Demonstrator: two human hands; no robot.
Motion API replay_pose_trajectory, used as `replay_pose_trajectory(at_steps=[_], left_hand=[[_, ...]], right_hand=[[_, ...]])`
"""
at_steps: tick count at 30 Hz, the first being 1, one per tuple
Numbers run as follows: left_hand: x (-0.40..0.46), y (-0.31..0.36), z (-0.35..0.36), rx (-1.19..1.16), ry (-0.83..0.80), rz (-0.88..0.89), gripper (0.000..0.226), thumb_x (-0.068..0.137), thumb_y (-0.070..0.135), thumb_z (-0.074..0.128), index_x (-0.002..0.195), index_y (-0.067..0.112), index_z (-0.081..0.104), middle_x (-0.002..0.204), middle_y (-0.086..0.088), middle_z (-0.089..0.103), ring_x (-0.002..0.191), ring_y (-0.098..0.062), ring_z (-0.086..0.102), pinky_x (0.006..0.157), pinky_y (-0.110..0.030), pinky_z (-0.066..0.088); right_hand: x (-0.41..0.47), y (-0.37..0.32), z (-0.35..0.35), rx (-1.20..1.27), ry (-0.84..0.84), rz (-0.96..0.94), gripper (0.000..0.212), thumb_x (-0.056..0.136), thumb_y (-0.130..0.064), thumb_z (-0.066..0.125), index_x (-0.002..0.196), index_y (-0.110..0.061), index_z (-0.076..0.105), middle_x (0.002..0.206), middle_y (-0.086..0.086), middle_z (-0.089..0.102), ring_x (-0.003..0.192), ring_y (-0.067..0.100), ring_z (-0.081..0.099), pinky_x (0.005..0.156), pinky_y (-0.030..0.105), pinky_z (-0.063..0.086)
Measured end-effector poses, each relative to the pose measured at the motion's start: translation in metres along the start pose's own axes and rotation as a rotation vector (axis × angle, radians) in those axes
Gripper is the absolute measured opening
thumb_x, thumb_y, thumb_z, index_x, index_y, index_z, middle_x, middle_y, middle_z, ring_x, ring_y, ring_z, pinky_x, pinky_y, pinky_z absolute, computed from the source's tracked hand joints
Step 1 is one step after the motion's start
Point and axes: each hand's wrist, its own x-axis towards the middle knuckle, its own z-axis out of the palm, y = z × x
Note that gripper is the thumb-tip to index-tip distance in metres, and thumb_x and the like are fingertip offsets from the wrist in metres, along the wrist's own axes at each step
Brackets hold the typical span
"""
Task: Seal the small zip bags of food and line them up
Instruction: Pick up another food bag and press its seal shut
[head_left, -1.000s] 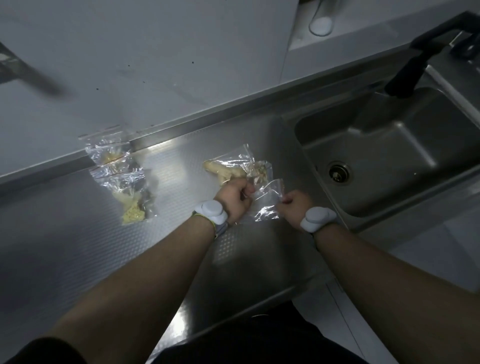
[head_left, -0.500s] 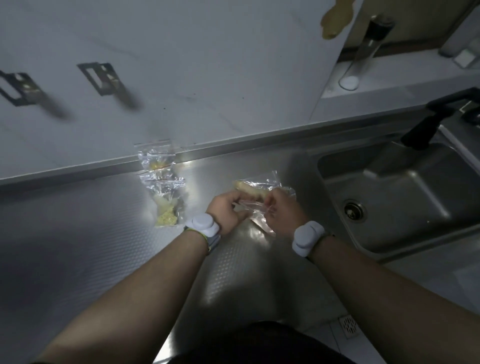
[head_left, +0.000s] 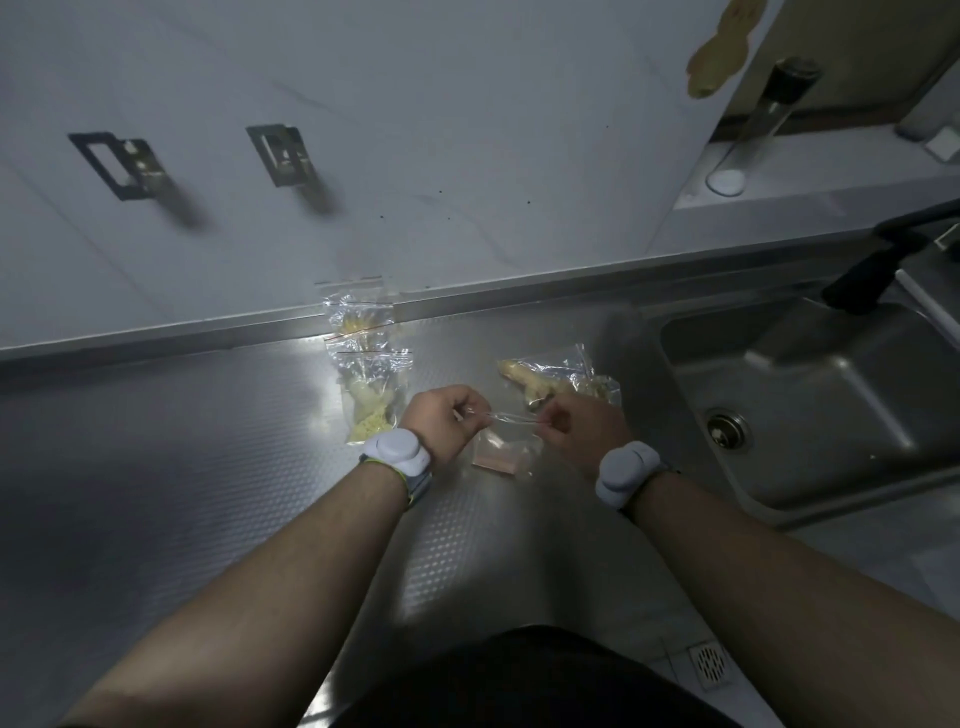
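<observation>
A small clear zip bag with pink food (head_left: 503, 453) hangs just above the steel counter (head_left: 208, 467) between my hands. My left hand (head_left: 445, 423) pinches the left end of its top strip and my right hand (head_left: 584, 431) pinches the right end. Beyond my right hand lies a clear bag with a pale ginger-like piece (head_left: 558, 382). To the left, a row of clear bags with yellowish food (head_left: 369, 384) runs from the back wall toward me.
A steel sink (head_left: 810, 405) with a drain sits at the right, a black tap handle (head_left: 872, 275) above it. The back wall (head_left: 415, 156) carries two metal brackets. The counter's front edge is near my body.
The pink-food bag now hangs stretched between my hands; before, both hands were at the ginger bag. The camera has tilted up, so the wall brackets show.
</observation>
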Motion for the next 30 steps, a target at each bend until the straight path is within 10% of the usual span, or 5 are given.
replay_pose_trajectory(at_steps=[24, 30], left_hand=[[-0.0052, 0.0011, -0.0072, -0.031, -0.060, -0.014, 0.017, 0.072, 0.029, 0.081, 0.064, 0.035, 0.069, 0.069, 0.019, 0.067, 0.068, 0.008, 0.059, 0.059, -0.002, 0.040], [-0.0011, 0.0077, -0.0055, -0.016, -0.128, 0.036, 0.028, 0.071, 0.029, 0.082, 0.097, 0.033, 0.073, 0.087, 0.020, 0.068, 0.077, 0.016, 0.056, 0.072, -0.001, 0.040]], right_hand=[[0.0006, 0.0044, 0.0005, -0.051, -0.052, 0.044, 0.014, 0.076, -0.036, 0.071, 0.088, -0.029, 0.069, 0.080, -0.012, 0.059, 0.072, 0.006, 0.055, 0.069, 0.018, 0.036], [-0.0008, 0.0007, -0.0018, -0.042, -0.065, 0.006, 0.006, 0.076, -0.030, 0.072, 0.080, -0.025, 0.072, 0.083, -0.004, 0.069, 0.077, 0.013, 0.059, 0.072, 0.024, 0.043]])
